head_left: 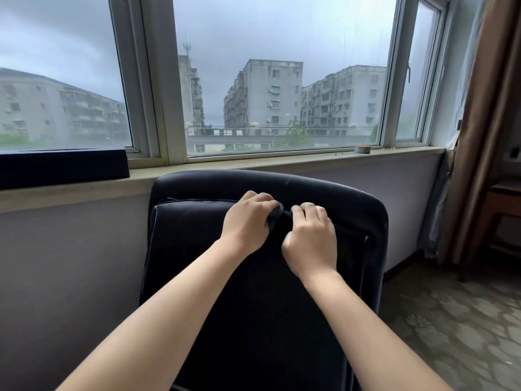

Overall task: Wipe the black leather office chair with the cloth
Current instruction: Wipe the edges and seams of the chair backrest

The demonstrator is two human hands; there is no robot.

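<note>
The black leather office chair [197, 249] stands in front of me, its backrest toward the window. Both my hands are up near the top of the backrest, close together. My left hand [248, 221] is closed around a small dark cloth [275, 217], bunched between the two hands. My right hand [311, 238] pinches the other end of the same cloth with curled fingers. Most of the cloth is hidden inside the fists, and it blends with the dark leather behind.
A window sill [282, 162] runs just behind the chair. A long black object [62, 166] lies on the sill at left, a small round item [362, 149] at right. Brown curtain [485, 136] and wooden furniture [504, 204] stand right, over patterned carpet [451, 320].
</note>
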